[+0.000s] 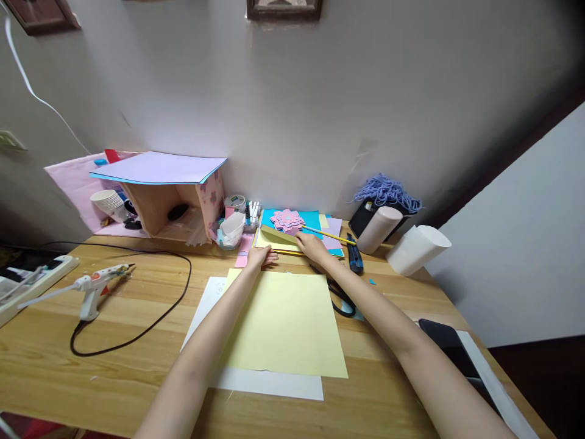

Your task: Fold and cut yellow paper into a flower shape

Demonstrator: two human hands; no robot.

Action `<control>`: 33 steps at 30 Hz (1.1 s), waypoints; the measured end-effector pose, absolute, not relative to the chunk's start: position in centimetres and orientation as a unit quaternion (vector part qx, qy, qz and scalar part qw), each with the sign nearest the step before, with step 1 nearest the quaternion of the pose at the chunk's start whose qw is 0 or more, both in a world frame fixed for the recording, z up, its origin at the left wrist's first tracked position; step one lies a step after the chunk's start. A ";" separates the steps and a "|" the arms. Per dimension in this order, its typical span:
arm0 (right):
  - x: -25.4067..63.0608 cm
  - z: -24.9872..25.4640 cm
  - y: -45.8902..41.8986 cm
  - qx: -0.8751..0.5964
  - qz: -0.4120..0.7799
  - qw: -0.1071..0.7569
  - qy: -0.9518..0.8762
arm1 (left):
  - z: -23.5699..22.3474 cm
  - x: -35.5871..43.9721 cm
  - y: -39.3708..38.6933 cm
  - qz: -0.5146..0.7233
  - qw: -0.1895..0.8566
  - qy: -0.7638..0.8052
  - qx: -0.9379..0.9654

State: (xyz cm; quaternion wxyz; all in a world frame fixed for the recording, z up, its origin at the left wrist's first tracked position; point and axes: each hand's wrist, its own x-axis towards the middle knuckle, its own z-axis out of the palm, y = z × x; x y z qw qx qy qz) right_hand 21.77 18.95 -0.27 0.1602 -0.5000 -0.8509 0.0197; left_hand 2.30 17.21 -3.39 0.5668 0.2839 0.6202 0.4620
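The upturned yellow sheet [278,236] is pinched along its edge by the right hand [312,246], atop the coloured paper stack [315,218] near the wall. Nothing is gripped by the left hand [261,256], fingers extended at the stack's near edge. Light, bendable and easily creased, presumably, the sheet is best taken gently by a corner.

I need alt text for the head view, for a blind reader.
A person's left hand and right hand reach a stack of coloured paper, the right holding a raised sheet. A large yellow sheet lies nearer; a glue gun sits left on the wooden table.
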 end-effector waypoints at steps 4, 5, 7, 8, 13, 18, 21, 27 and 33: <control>21.7 -0.3 18.5 -0.479 0.014 0.156 -0.864 | -3.1 1.5 17.2 0.452 0.552 0.633 0.301; 21.7 -0.4 18.3 -0.470 0.014 0.154 -0.869 | -3.0 1.2 17.3 0.455 0.545 0.636 0.304; 21.8 -0.4 18.1 -0.460 0.015 0.153 -0.875 | -2.6 0.5 17.4 0.463 0.532 0.640 0.306; 21.9 -0.5 18.0 -0.458 0.017 0.153 -0.876 | -2.3 0.2 17.4 0.467 0.528 0.640 0.305; 22.1 -0.5 18.1 -0.454 0.040 0.165 -0.875 | -0.6 -1.3 17.2 0.480 0.538 0.626 0.297; 22.1 -0.4 18.9 -0.472 0.081 0.194 -0.856 | 0.0 -1.6 16.8 0.485 0.570 0.604 0.276; 22.1 -0.7 19.6 -0.500 0.111 0.223 -0.829 | -0.3 -1.1 16.7 0.485 0.603 0.580 0.254; 22.4 -1.2 21.0 -0.541 0.169 0.276 -0.776 | -1.3 0.3 16.8 0.515 0.662 0.502 0.214; 22.5 -1.7 21.4 -0.550 0.201 0.307 -0.750 | -2.6 0.7 17.3 0.540 0.661 0.486 0.189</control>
